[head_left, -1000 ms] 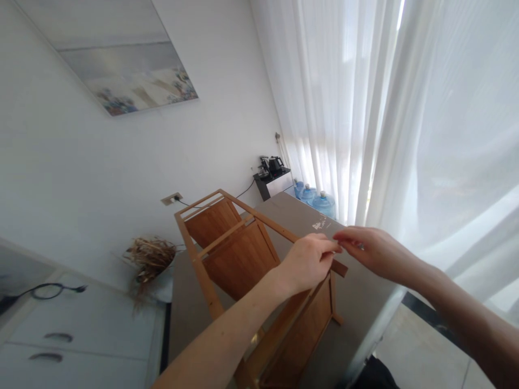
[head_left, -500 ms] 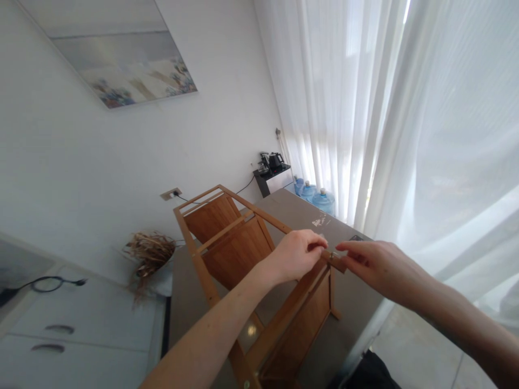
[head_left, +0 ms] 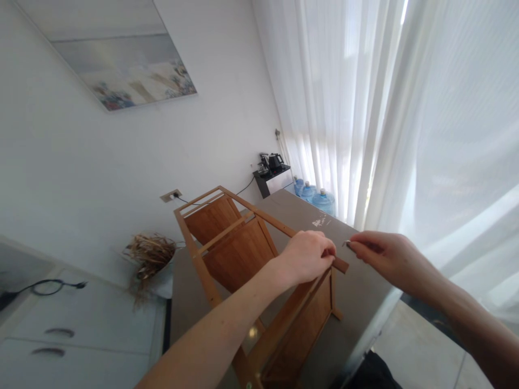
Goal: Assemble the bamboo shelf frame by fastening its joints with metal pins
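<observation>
A wooden shelf rack [head_left: 239, 254] with slanted brown panels lies tilted on the grey table [head_left: 284, 202]. My left hand [head_left: 310, 256] is closed on the near right end of its frame, and the tip of a rail shows just past the fingers. What lies under those fingertips is hidden. Just right of that rail end, my right hand [head_left: 379, 248] pinches a small bent metal hex key [head_left: 347, 244] between thumb and forefinger. The key is held in the air, apart from the wood.
Blue water bottles [head_left: 323, 201] stand beyond the table by the white curtain [head_left: 332, 108]. A black kettle [head_left: 276, 160] sits on a small stand at the back. Dried plants [head_left: 150, 254] in a white pot are at left, beside white drawers [head_left: 81, 324].
My right hand has drawn back to the right and slightly up, away from the rail end, with the hex key. The left hand has shifted slightly right along the wood.
</observation>
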`<state>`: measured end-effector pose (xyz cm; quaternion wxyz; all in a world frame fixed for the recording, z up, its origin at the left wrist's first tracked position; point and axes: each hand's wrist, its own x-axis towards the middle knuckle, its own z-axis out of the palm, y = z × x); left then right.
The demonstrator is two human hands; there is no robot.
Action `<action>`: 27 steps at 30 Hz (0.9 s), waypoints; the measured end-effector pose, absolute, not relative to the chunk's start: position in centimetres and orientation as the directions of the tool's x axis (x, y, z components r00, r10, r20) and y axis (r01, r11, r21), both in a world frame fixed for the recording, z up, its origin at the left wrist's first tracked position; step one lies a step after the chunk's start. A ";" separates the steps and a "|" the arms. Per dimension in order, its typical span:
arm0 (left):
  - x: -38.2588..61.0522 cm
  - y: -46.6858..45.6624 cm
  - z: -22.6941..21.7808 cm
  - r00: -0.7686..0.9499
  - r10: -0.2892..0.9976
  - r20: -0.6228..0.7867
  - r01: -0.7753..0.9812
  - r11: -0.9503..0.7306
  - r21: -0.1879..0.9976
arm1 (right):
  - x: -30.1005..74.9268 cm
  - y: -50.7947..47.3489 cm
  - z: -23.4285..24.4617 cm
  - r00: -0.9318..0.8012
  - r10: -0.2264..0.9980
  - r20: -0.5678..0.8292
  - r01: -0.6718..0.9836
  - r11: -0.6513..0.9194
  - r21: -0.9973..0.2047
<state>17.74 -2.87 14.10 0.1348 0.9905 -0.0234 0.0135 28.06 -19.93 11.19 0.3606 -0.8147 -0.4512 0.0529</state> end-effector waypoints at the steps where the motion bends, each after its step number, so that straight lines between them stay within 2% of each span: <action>1: 17.9 -3.0 14.3 0.998 -0.063 0.025 -0.067 -0.972 0.224 | 28.2 -20.2 10.9 0.601 0.770 0.212 0.672 -0.344 -0.656; 5: 18.4 -3.6 14.7 0.986 -0.164 0.027 -0.164 -0.986 0.018 | 28.3 -20.7 9.5 0.596 0.790 0.146 0.614 -0.331 -0.716; 8: 18.5 -3.7 14.5 0.987 -0.156 0.027 -0.154 -0.986 -0.067 | 28.3 -20.8 9.1 0.595 0.794 0.127 0.595 -0.328 -0.734; 11: 18.4 -3.6 14.4 0.988 -0.150 0.039 -0.148 -0.988 -0.053 | 28.3 -21.1 9.2 0.593 0.797 0.112 0.584 -0.331 -0.741; 14: 18.2 -3.5 14.7 0.976 -0.215 0.028 -0.215 -0.976 -0.020 | 28.3 -21.3 9.3 0.593 0.798 0.105 0.584 -0.337 -0.738; 19: 18.4 -3.8 15.0 0.977 -0.213 0.012 -0.211 -0.975 -0.074 | 28.6 -21.3 8.9 0.599 0.792 0.121 0.588 -0.332 -0.738; 24: 18.6 -4.3 14.9 0.978 -0.208 -0.002 -0.208 -0.976 -0.059 | 28.8 -21.3 8.7 0.597 0.794 0.115 0.571 -0.319 -0.757; 27: 18.7 -4.7 14.8 0.979 -0.203 -0.026 -0.204 -0.972 -0.113 | 28.7 -21.4 8.8 0.604 0.789 0.112 0.565 -0.325 -0.758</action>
